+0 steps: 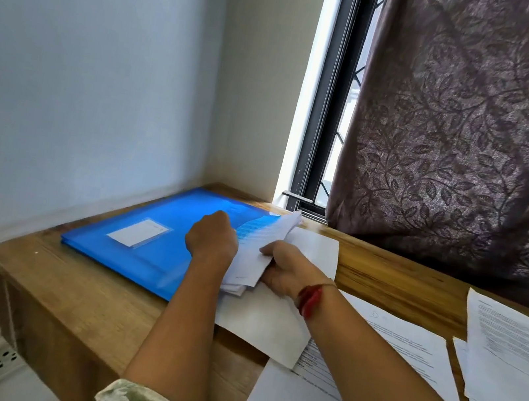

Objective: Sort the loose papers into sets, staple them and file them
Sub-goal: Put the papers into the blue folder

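Observation:
A blue plastic file folder with a white label lies flat at the far left corner of the wooden desk. A bundle of white papers sits at the folder's right edge, partly inside it. My left hand is closed on the folder's flap beside the bundle. On the bundle's right side, my right hand, with a red thread on the wrist, grips the papers. Blank and printed sheets lie under my right forearm.
More printed sheets lie spread on the desk at the right. A dark leaf-patterned curtain hangs over the window behind the desk. The wall borders the desk's left side. A wall socket sits low at the left.

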Demonstrator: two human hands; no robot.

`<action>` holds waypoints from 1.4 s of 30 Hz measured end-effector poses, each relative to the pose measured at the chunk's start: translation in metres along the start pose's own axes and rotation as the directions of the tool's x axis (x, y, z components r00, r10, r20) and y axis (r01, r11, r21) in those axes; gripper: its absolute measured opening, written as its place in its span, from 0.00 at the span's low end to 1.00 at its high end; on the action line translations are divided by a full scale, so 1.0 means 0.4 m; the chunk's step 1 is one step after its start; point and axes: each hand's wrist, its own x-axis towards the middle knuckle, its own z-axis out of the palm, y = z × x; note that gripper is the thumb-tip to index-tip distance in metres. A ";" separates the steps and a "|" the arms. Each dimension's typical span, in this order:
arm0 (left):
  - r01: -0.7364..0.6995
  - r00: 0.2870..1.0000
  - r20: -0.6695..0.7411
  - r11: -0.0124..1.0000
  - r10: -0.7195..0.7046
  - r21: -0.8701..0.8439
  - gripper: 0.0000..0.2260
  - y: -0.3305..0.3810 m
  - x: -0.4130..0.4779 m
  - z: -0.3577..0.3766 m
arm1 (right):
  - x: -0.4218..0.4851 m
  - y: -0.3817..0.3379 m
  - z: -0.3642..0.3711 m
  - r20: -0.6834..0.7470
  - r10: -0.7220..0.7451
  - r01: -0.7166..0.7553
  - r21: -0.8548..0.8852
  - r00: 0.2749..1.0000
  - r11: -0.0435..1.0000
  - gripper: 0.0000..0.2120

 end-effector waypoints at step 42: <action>-0.018 0.998 0.054 1.000 0.018 0.000 0.11 0.015 -0.010 0.009 | 0.055 -0.032 -0.087 -0.102 -0.166 0.155 -0.104 0.981 0.982 0.07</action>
